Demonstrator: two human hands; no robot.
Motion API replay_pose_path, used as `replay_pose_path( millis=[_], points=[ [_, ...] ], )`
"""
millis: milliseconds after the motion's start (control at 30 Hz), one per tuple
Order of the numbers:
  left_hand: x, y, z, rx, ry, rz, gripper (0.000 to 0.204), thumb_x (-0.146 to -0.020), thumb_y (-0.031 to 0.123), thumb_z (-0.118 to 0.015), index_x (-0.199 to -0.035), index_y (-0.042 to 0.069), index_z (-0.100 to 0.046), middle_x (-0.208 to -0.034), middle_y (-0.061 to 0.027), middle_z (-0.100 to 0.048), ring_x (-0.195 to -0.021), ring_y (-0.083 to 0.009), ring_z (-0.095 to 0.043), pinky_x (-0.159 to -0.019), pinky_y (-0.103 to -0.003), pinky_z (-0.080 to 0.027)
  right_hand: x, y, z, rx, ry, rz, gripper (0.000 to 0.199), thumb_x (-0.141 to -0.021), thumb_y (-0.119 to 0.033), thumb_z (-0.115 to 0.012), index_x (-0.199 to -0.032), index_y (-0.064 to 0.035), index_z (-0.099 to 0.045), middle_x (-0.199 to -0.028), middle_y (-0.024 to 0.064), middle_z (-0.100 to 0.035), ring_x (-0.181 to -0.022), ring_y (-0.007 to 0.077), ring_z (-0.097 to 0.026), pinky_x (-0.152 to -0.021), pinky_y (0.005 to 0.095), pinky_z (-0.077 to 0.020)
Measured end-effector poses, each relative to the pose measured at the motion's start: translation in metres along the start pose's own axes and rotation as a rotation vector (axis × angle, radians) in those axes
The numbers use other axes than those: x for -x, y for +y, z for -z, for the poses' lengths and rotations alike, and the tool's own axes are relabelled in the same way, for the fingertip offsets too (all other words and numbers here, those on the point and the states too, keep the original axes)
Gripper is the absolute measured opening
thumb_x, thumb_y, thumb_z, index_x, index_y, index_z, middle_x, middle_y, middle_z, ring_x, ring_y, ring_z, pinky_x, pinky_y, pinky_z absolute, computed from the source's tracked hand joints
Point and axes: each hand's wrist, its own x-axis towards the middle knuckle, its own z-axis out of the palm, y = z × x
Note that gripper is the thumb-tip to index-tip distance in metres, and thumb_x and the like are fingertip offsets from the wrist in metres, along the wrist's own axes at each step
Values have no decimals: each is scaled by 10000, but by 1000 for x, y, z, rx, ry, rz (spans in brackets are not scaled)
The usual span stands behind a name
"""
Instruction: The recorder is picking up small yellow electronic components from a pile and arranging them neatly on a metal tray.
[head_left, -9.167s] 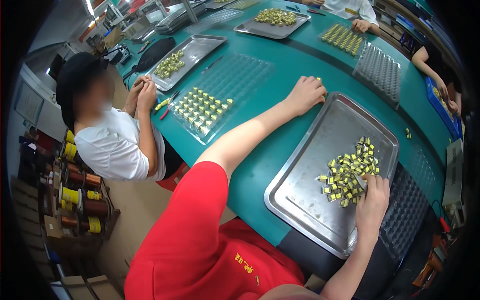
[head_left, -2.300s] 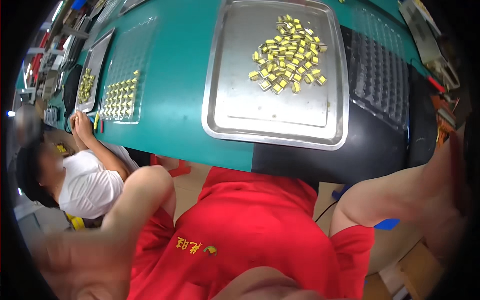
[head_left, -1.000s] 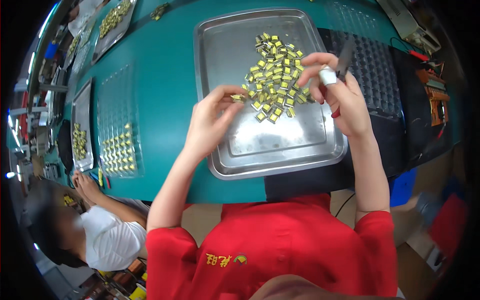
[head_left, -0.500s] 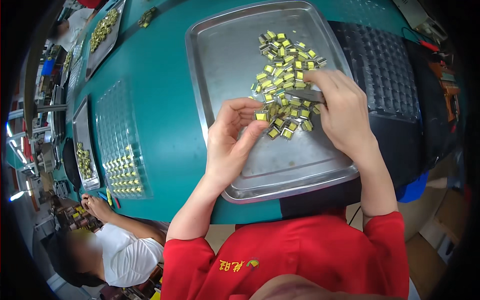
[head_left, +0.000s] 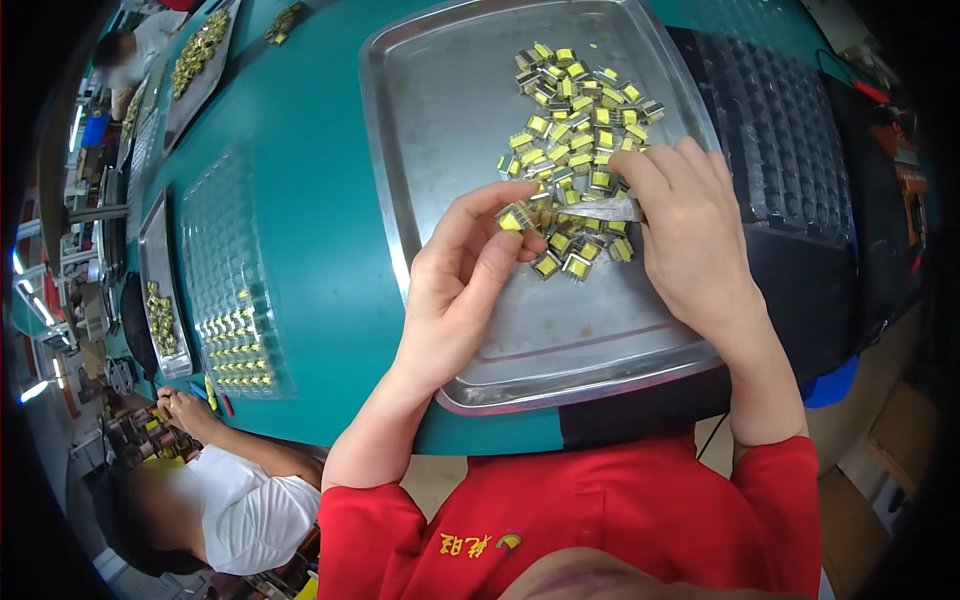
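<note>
Between the thumb and fingers of my left hand (head_left: 455, 275) is a small transformer (head_left: 515, 216) with yellow tape, held tilted over the tray. My right hand (head_left: 690, 225) grips a pair of metal tweezers (head_left: 605, 209); their tip points left and meets the pin side of the transformer, though I cannot tell whether they pinch a pin. Under and beyond both hands, a heap of similar yellow-taped transformers (head_left: 565, 125) lies loose in a wide metal tray (head_left: 440, 110). My fingers hide part of the heap.
Right of the tray is a clear plastic blister tray (head_left: 790, 140) on a dark surface. Left on the green table (head_left: 310, 220) lies another blister tray (head_left: 220, 270), partly filled with transformers, beside a narrow metal tray (head_left: 165, 285). A co-worker in white (head_left: 255, 500) sits at the lower left.
The transformer in my left hand has been turned and tilted. The tweezers have swung to point more level at it, and both hands stay over the tray.
</note>
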Motion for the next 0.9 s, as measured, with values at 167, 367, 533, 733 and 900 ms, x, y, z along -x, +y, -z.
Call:
replay_pose_path(
  millis=[167,367,533,733,900],
  points=[
    [3,-1,-5,83,10,1,341,-1008,39,-556,-1342,-17,-517,-1221,-89,-604,-992,-113,-600,-912,-276,-487,2,-6,1,50,-42,29,311,-775,33,-580,-1077,-23,-629,-931,98,-600,-905,283,-542,-812,375,-402],
    [1,-4,-6,-8,34,-31,321,-956,-59,-564,-1271,1,-582,-1207,-78,-539,-1024,-124,-612,-886,-254,-508,1,-10,2,76,-58,31,354,-768,44,-562,-1109,-23,-630,-996,105,-605,-921,286,-537,-830,388,-395],
    [1,-4,-3,-67,-16,-70,337,-986,-38,-542,-1322,-33,-530,-1284,-105,-582,-1139,-161,-585,-982,-323,-506,1,-14,5,81,-83,17,403,-746,60,-569,-1135,-34,-625,-987,104,-595,-925,288,-534,-836,393,-394],
    [2,-5,-3,-69,-15,-93,333,-978,-44,-553,-1311,-37,-542,-1291,-106,-569,-1145,-168,-587,-988,-317,-507,1,-15,5,94,-69,17,408,-746,59,-579,-1136,-48,-625,-974,101,-591,-914,286,-533,-832,394,-394],
    [2,-5,-3,-99,-17,-104,326,-974,-41,-565,-1300,-36,-550,-1278,-104,-568,-1143,-165,-586,-981,-312,-508,2,-16,3,116,-88,31,394,-752,52,-580,-1129,-53,-628,-974,94,-601,-907,282,-533,-823,393,-396]
  ],
)
